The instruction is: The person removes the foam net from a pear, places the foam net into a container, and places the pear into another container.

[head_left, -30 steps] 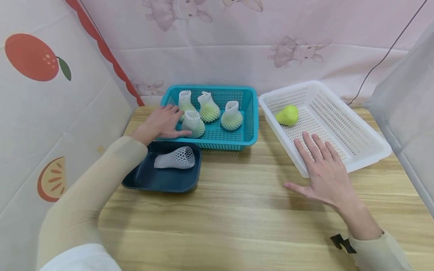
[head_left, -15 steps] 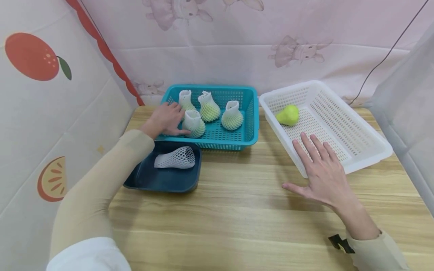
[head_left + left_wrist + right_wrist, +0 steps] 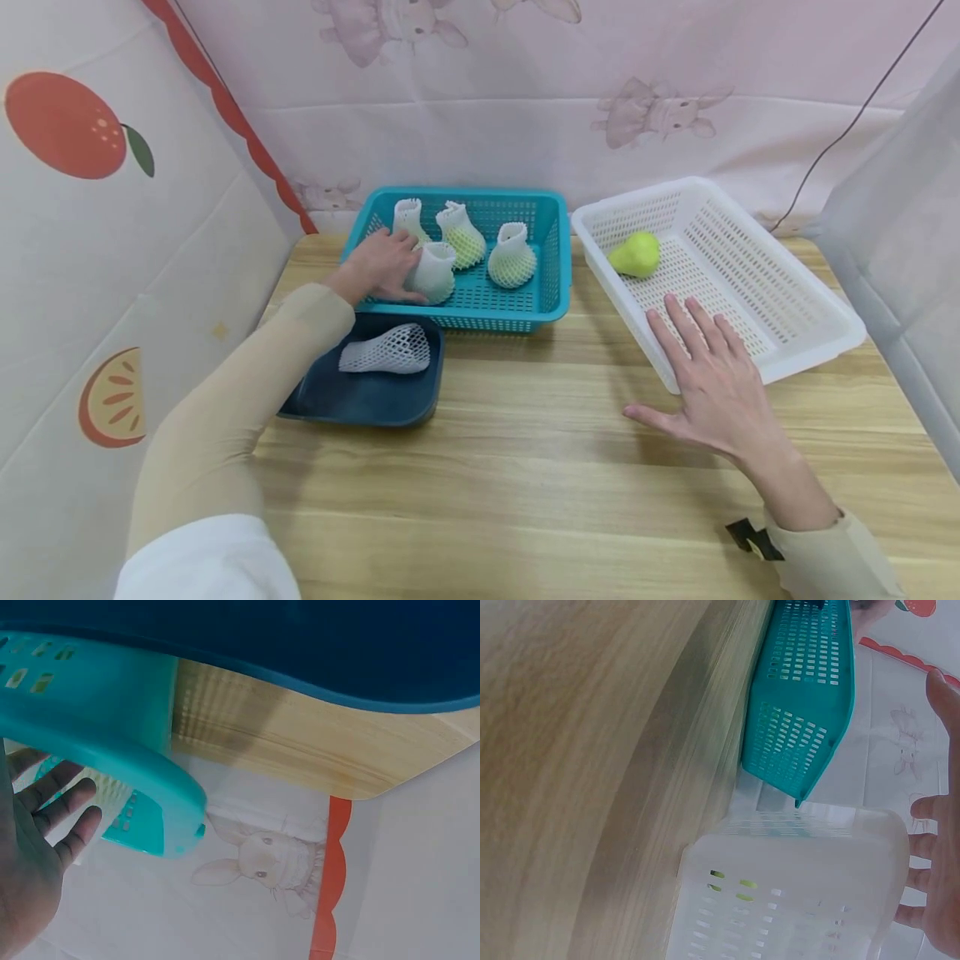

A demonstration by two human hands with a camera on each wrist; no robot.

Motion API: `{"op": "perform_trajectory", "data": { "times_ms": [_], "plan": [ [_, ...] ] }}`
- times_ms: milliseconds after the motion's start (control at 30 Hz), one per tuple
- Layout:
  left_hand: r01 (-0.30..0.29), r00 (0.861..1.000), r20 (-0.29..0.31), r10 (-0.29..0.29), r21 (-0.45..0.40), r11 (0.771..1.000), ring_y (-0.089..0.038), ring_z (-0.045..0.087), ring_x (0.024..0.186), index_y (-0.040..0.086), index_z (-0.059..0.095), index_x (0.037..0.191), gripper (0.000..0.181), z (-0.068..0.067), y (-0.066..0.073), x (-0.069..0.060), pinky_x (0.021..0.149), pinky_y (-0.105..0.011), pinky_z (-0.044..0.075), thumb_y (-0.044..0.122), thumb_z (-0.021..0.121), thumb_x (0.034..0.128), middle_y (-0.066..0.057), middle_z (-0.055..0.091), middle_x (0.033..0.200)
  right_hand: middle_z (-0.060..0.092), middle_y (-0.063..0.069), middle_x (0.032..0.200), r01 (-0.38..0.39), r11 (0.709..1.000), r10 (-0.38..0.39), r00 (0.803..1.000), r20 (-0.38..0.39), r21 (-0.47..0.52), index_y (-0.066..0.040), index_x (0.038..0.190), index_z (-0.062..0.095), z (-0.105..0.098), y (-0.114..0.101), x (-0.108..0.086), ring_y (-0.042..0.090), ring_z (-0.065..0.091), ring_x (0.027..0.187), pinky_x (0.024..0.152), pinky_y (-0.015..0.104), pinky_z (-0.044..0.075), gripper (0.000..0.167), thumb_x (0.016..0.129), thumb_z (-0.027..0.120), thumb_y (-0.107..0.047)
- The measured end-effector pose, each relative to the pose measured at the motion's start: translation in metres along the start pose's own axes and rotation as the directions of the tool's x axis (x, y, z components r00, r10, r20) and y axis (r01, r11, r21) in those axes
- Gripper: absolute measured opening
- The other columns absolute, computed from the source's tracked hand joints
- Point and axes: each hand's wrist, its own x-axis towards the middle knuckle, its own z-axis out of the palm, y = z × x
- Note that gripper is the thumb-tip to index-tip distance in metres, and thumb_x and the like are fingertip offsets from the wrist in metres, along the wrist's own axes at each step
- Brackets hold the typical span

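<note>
My left hand (image 3: pixel 381 265) reaches over the left end of a teal basket (image 3: pixel 487 315), against the nearest foam-netted pear (image 3: pixel 437 271). Its thumb lies low at that pear's front, and the other fingers are behind. In the left wrist view the fingers of my left hand (image 3: pixel 45 817) look spread and fairly straight; whether they press the pear is hidden. More netted pears, one back left (image 3: pixel 407 217), one back middle (image 3: pixel 462 237) and one at right (image 3: pixel 512 258), stand upright in the basket. My right hand (image 3: pixel 708 383) is spread flat over the near left rim of a white basket (image 3: pixel 813 354).
A bare green pear (image 3: pixel 637 255) lies in the white basket's left part. In front of the teal basket sits a dark blue tray (image 3: pixel 367 408) holding a loose foam net (image 3: pixel 386 350). All stand on a wooden table (image 3: pixel 525 467) between fabric walls.
My left hand has shifted rightward and closer round the nearest netted pear, covering more of it. My right hand has stayed almost still over the white basket's rim.
</note>
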Motion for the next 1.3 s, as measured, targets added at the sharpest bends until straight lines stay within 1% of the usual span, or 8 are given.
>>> {"op": "perform_trajectory", "data": {
  "times_ms": [133, 300, 467, 567, 800, 933, 1200, 1300],
  "plan": [
    [-0.019, 1.0, 0.007, 0.019, 0.025, 1.0, -0.04, 0.053, 0.133, 0.0, 0.051, 0.149, 0.097, 0.001, 0.002, 0.003, 0.114, -0.058, 0.045, 0.076, 0.063, 0.0896, -0.025, 0.056, 0.146, 0.033, 0.019, 0.172, -0.002, 1.0, 0.002, 1.0, 0.007, 0.0, -0.013, 0.166, 0.031, 0.001, 0.0, -0.001, 0.045, 0.033, 0.156, 0.121, 0.069, 0.032, 0.123, 0.082, 0.018, -0.102],
    [-0.021, 1.0, 0.004, 0.021, 0.049, 0.999, -0.04, 0.053, 0.134, 0.0, 0.052, 0.149, 0.098, 0.002, 0.003, 0.006, 0.114, -0.057, 0.046, 0.076, 0.064, 0.0889, -0.025, 0.055, 0.148, 0.035, 0.02, 0.171, -0.005, 1.0, 0.005, 1.0, 0.004, 0.003, -0.012, 0.166, 0.033, 0.002, -0.001, -0.001, 0.044, 0.033, 0.156, 0.12, 0.068, 0.032, 0.123, 0.082, 0.018, -0.101],
    [-0.023, 1.0, -0.011, 0.023, 0.023, 0.999, -0.04, 0.052, 0.135, 0.0, 0.052, 0.147, 0.096, 0.002, 0.006, 0.007, 0.116, -0.056, 0.045, 0.074, 0.068, 0.0875, -0.024, 0.056, 0.146, 0.033, 0.018, 0.172, -0.005, 1.0, 0.005, 1.0, 0.002, 0.008, -0.013, 0.166, 0.032, 0.002, -0.001, -0.001, 0.042, 0.03, 0.159, 0.121, 0.068, 0.031, 0.123, 0.082, 0.019, -0.101],
    [-0.029, 0.999, -0.013, 0.029, 0.027, 0.999, -0.04, 0.052, 0.135, 0.0, 0.052, 0.147, 0.094, 0.002, 0.01, 0.009, 0.116, -0.056, 0.046, 0.071, 0.071, 0.0877, -0.024, 0.056, 0.145, 0.032, 0.018, 0.172, -0.003, 1.0, 0.003, 1.0, 0.0, 0.009, -0.013, 0.167, 0.031, 0.002, -0.001, -0.001, 0.041, 0.028, 0.16, 0.123, 0.067, 0.03, 0.123, 0.082, 0.02, -0.101],
    [-0.036, 0.999, 0.03, 0.033, 0.079, 0.996, -0.038, 0.052, 0.136, 0.001, 0.05, 0.15, 0.094, 0.002, 0.015, 0.016, 0.115, -0.054, 0.046, 0.07, 0.071, 0.0884, -0.021, 0.055, 0.148, 0.034, 0.02, 0.171, -0.002, 1.0, 0.002, 1.0, -0.003, 0.007, -0.012, 0.166, 0.032, 0.003, -0.001, -0.001, 0.043, 0.031, 0.158, 0.123, 0.067, 0.03, 0.124, 0.082, 0.019, -0.102],
    [-0.03, 0.999, 0.042, 0.027, 0.095, 0.995, -0.037, 0.051, 0.138, 0.003, 0.048, 0.153, 0.096, 0.001, 0.017, 0.019, 0.116, -0.053, 0.046, 0.07, 0.071, 0.0881, -0.021, 0.054, 0.15, 0.033, 0.019, 0.172, -0.001, 1.0, 0.001, 1.0, -0.01, 0.004, -0.011, 0.166, 0.033, 0.004, -0.001, -0.001, 0.045, 0.032, 0.157, 0.122, 0.067, 0.031, 0.124, 0.082, 0.018, -0.102],
    [-0.044, 0.999, 0.016, 0.042, 0.11, 0.993, -0.038, 0.05, 0.14, 0.004, 0.043, 0.157, 0.099, 0.001, 0.02, 0.021, 0.115, -0.054, 0.046, 0.069, 0.073, 0.0879, -0.021, 0.053, 0.151, 0.03, 0.018, 0.173, -0.003, 1.0, 0.003, 1.0, -0.003, 0.013, -0.014, 0.168, 0.027, 0.004, -0.002, -0.001, 0.042, 0.028, 0.16, 0.131, 0.06, 0.022, 0.123, 0.082, 0.02, -0.102],
    [-0.05, 0.999, 0.01, 0.049, 0.111, 0.993, -0.038, 0.051, 0.139, 0.004, 0.043, 0.157, 0.099, 0.001, 0.021, 0.023, 0.113, -0.054, 0.047, 0.068, 0.074, 0.0877, -0.021, 0.054, 0.149, 0.03, 0.018, 0.174, -0.006, 1.0, 0.006, 1.0, 0.006, 0.014, -0.015, 0.168, 0.026, 0.004, -0.002, -0.001, 0.041, 0.026, 0.161, 0.129, 0.062, 0.024, 0.123, 0.082, 0.02, -0.102]
  ]
}}
